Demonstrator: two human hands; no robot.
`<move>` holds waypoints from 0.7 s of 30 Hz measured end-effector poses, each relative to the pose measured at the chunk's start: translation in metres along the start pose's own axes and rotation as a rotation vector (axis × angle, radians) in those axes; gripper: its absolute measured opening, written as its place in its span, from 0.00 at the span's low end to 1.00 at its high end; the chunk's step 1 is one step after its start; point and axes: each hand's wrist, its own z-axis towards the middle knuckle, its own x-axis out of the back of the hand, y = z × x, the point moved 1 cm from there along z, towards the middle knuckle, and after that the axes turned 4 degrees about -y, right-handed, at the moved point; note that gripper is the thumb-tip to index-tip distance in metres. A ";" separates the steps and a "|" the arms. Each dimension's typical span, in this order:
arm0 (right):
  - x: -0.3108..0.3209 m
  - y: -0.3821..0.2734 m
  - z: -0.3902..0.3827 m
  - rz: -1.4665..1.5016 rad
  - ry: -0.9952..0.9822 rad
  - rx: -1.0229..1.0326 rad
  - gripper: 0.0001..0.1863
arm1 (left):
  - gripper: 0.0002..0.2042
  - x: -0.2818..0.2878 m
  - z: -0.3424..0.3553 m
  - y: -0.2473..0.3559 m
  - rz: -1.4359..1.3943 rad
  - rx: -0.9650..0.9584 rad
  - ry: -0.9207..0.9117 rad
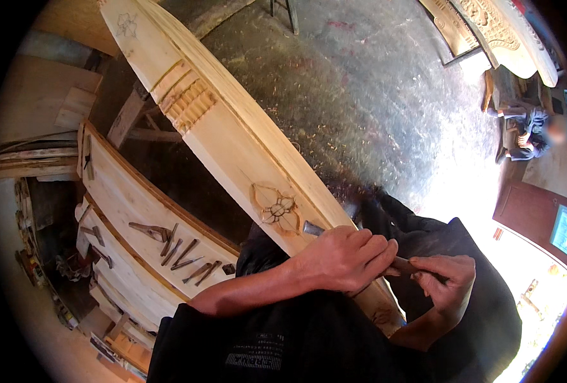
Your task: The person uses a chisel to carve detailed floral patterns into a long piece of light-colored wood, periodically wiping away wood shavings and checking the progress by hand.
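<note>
A long pale wooden beam [232,137] runs diagonally from the far left toward my lap, with a carved flower motif [277,209] just beyond my hands. My left hand [350,258] is closed around a wooden-handled carving tool [401,263] above the beam's near end. A grey metal end shows past that hand, in line with the handle; the middle is hidden by my fingers. My right hand [446,277] pinches the handle's other end between thumb and fingers. Farther up the beam are a block of carved ridges [187,105] and a faint drawn flower [126,25].
Left of the beam, several chisels [180,252] and a mallet-like wooden tool [149,231] lie on pale curved boards [127,191]. A wooden trestle [129,118] stands beneath. Wood chips dot the concrete floor [334,96]. A person [529,135] sits at the far right, below carved panels [487,25].
</note>
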 end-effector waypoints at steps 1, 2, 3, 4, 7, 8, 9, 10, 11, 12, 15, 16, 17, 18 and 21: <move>0.000 -0.001 0.000 -0.003 -0.001 -0.001 0.15 | 0.21 0.000 0.000 0.000 -0.001 0.003 -0.001; 0.000 -0.002 0.001 -0.002 -0.006 -0.022 0.14 | 0.20 0.001 0.000 0.000 -0.002 0.005 -0.003; 0.001 -0.005 0.002 -0.002 -0.010 -0.043 0.14 | 0.20 0.001 0.001 0.000 -0.001 0.006 -0.005; 0.001 -0.007 0.003 -0.002 -0.015 -0.064 0.14 | 0.20 0.000 0.001 0.000 -0.015 0.011 0.002; 0.001 -0.008 0.005 0.025 -0.008 -0.047 0.15 | 0.20 -0.001 0.002 -0.001 -0.040 0.016 0.015; 0.001 -0.007 0.004 0.013 -0.014 -0.036 0.15 | 0.20 0.000 0.002 -0.002 -0.039 0.018 0.016; 0.001 -0.006 0.004 0.002 -0.021 -0.025 0.15 | 0.20 0.000 0.002 -0.002 -0.038 0.021 0.017; 0.001 -0.005 0.005 -0.009 -0.028 -0.014 0.15 | 0.19 0.000 0.002 -0.002 -0.035 0.023 0.015; 0.001 -0.005 0.003 -0.005 -0.020 -0.025 0.15 | 0.19 0.000 0.003 -0.002 -0.040 0.019 0.010; 0.002 -0.006 0.002 -0.001 -0.011 -0.036 0.15 | 0.19 0.000 0.004 -0.002 -0.046 0.015 0.006; 0.002 -0.007 0.004 -0.018 -0.003 -0.030 0.15 | 0.18 0.002 0.004 0.000 -0.052 0.019 -0.007; 0.001 -0.007 0.005 -0.028 -0.003 -0.022 0.15 | 0.18 0.001 0.003 -0.001 -0.038 0.026 -0.002; 0.001 -0.007 0.005 -0.005 -0.002 -0.031 0.15 | 0.18 0.000 0.003 -0.002 -0.036 0.025 0.002; 0.000 -0.007 0.006 0.018 -0.002 -0.040 0.15 | 0.19 -0.001 0.003 -0.003 -0.033 0.025 0.006; 0.002 -0.008 0.007 0.011 -0.005 -0.047 0.16 | 0.19 0.002 0.005 -0.003 -0.059 0.026 -0.007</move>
